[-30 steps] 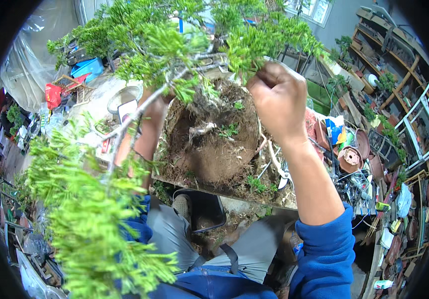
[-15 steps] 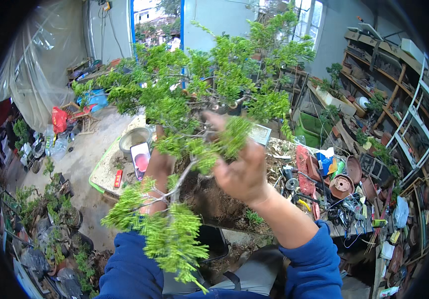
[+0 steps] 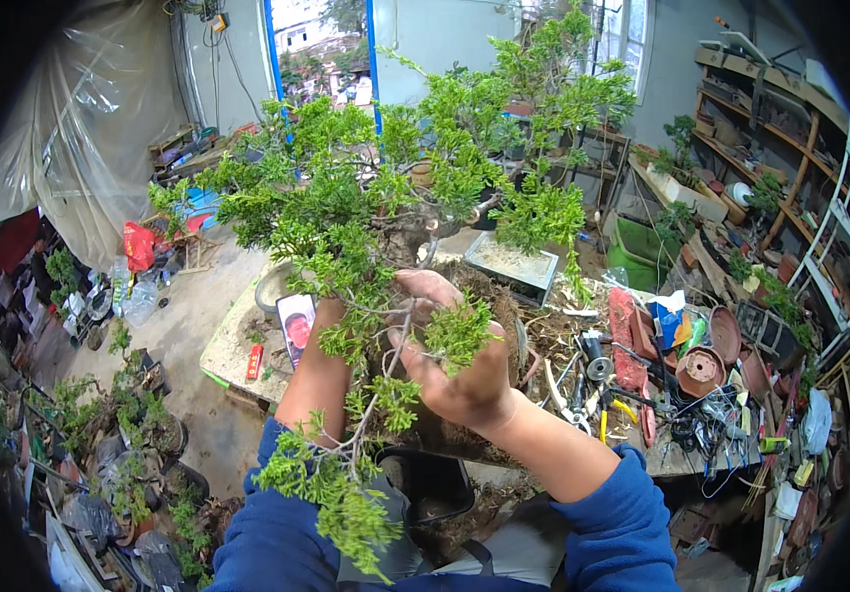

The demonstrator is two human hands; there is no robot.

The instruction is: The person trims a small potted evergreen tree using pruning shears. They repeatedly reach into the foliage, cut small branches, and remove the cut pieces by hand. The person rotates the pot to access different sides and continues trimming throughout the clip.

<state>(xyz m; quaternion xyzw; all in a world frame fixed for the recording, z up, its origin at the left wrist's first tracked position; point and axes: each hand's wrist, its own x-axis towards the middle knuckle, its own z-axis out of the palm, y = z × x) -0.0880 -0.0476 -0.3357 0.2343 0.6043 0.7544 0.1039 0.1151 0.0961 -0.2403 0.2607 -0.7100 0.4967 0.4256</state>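
Observation:
A small juniper tree (image 3: 346, 222) with bright green foliage stands in front of me over the work table. One long bare branch (image 3: 371, 405) droops toward me and ends in a leafy tuft. My right hand (image 3: 464, 380) is close to the lower trunk, behind a sprig, its thumb and fingers apart and curved. Beside that hand shows a brown, fibrous soil mass (image 3: 489, 291) at the tree's base. My left forearm (image 3: 316, 380) reaches up behind the foliage. Leaves hide the left hand, so its grip does not show.
Left on the table (image 3: 232, 340) are a phone (image 3: 297, 326) and a small red box (image 3: 254, 361). A rectangular tray (image 3: 512, 264) stands behind. Pliers (image 3: 571, 409), a red block (image 3: 625, 340) and a round clay pot (image 3: 701, 372) crowd the right side. Shelves (image 3: 756, 138) stand farther right.
The drooping branch has shifted right in the picture. My right hand has come lower and nearer the trunk base. The tray and the table's tools show more fully.

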